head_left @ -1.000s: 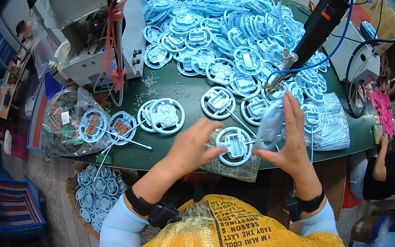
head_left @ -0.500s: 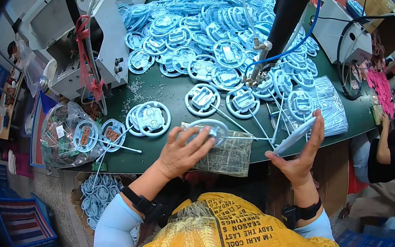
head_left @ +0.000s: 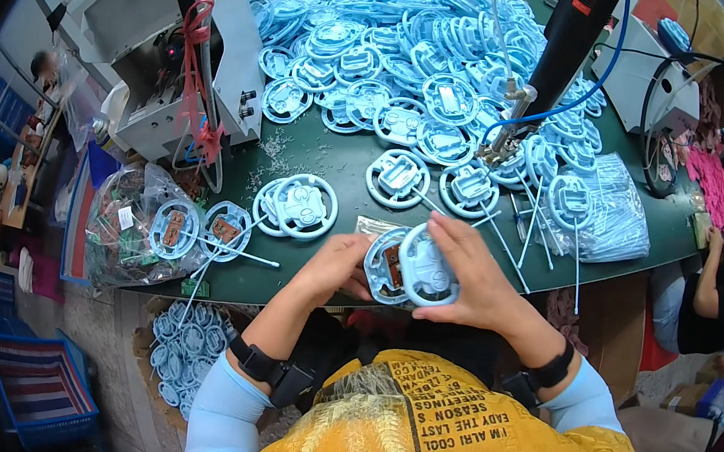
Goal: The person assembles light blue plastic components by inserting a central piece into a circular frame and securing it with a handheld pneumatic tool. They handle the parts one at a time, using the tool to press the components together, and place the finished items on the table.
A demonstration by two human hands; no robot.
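On the dark green surface point(head_left: 347, 161), a broad heap of pale blue plastic wheel-shaped parts point(head_left: 404, 32) lies beyond the hands. At the near edge, the right hand point(head_left: 486, 282) is clamped on the outer rim of a pale blue plastic wheel part with a solid face point(head_left: 430, 275); it overlaps an open pale blue plastic wheel half point(head_left: 370, 274), whose left rim the left hand point(head_left: 335, 263) grips. Good handling, I judge, means holding both by their rims, parallel, fingertips clear of the gap. Keep the open half level, so the small brown board point(head_left: 393, 266) inside stays seated.
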